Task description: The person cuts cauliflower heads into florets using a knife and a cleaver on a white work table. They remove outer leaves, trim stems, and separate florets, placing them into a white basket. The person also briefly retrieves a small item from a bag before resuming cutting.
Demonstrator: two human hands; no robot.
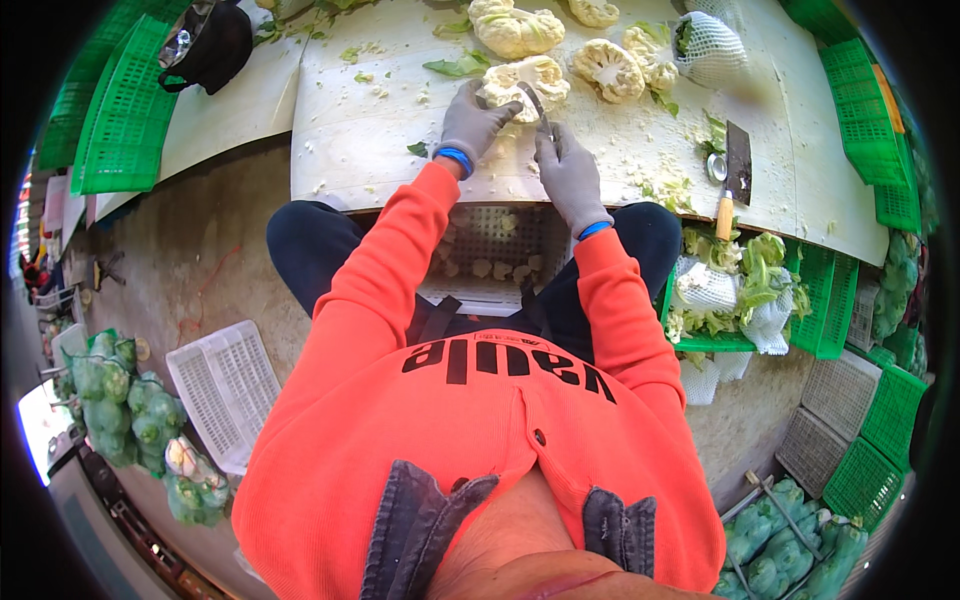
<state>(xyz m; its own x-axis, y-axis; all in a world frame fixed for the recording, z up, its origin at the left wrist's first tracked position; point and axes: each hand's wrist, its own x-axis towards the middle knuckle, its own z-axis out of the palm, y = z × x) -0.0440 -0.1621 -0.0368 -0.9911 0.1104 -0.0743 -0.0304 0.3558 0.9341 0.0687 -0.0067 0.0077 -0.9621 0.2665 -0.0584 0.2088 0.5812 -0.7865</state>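
My left hand (480,120), in a grey glove, rests its fingers on the near left side of a cut cauliflower head (544,77) on the white tabletop. My right hand (566,169), gloved alike, grips a small knife (535,101) whose blade lies against the same head. Just beyond sits a larger cauliflower (517,30). To the right are a cut cauliflower half (609,70) and another cauliflower piece (651,58) with leaves. A cauliflower in white foam netting (711,49) lies farther right. The knife's handle is mostly hidden in my right hand.
A cleaver (739,161) and a metal peeler or spoon-like tool with a wooden handle (724,216) lie at the right. Below the table edge, a crate (487,304) holds florets between my legs. A green crate (712,343) of leaves and netting stands at right. A black bag (217,49) lies far left.
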